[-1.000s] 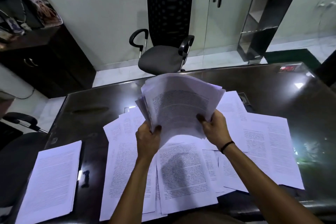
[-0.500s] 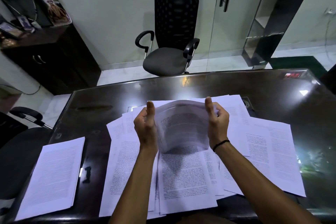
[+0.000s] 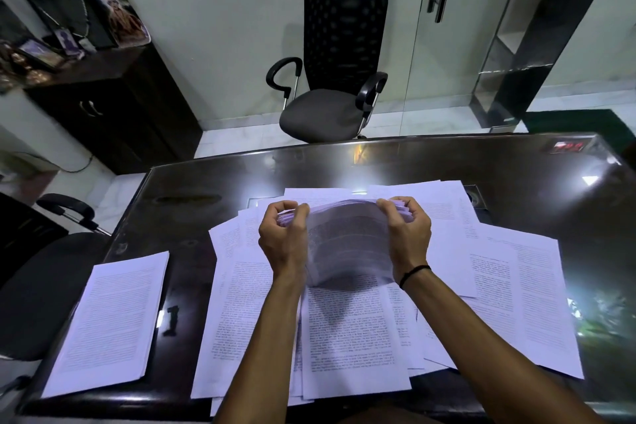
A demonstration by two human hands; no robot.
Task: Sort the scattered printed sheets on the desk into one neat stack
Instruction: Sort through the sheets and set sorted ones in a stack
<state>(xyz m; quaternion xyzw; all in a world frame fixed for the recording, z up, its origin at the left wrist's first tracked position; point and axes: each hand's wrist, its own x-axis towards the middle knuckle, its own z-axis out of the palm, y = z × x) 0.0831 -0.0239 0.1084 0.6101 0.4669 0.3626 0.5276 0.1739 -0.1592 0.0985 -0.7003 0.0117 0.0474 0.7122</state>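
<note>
Nearest the front edge of the dark glossy surface (image 3: 447, 162), loose printed sheets (image 3: 351, 337) lie overlapping in a fan that spreads from the middle toward the right edge, just as they lay half a second ago. A separate neat stack (image 3: 110, 320) sits apart by the front left corner, square-edged and unmoved. Above the middle of the fan, both forearms reach forward and hold a bundle of sheets (image 3: 347, 244) upright, its lower edge meeting the loose pages and its face bowed toward the camera. The left hand (image 3: 282, 234) grips the bundle's left side with its fingers (image 3: 292, 213) curled tight around the top corner; the right hand (image 3: 409, 234), with a black band (image 3: 414, 272) at the wrist, grips the right side the same way. Half a second ago both thumbs stood straight up along the bundle's edges; now they are folded in and the hands have closed over the top corners. A second ago the bundle was raised higher and splayed unevenly; now it is lower and its edges are gathered closer together. Beyond the far edge of the surface stands a black office chair (image 3: 330, 86), with a dark cabinet (image 3: 113, 107) at the left wall.
</note>
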